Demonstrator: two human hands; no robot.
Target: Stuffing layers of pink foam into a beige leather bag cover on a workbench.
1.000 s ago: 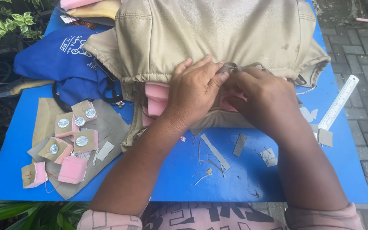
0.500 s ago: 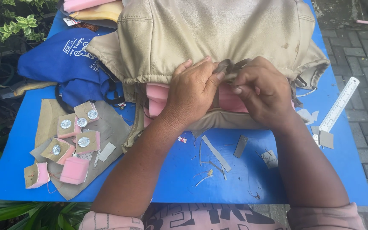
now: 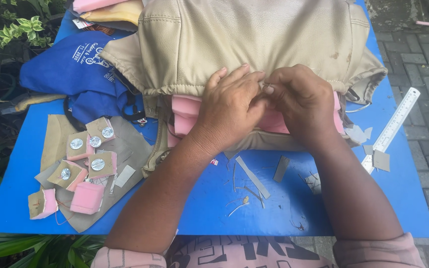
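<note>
Both hands, left hand (image 3: 232,106) and right hand (image 3: 301,101), apparently pinch beige cover (image 3: 254,44) holding pink foam (image 3: 184,113).

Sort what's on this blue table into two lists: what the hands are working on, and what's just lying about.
In hand:
- beige cover, edge pinched by left hand and right hand
- pink foam under that edge

Lying about:
- ruler
- blue bag
- foam squares with metal discs
- scraps
</note>
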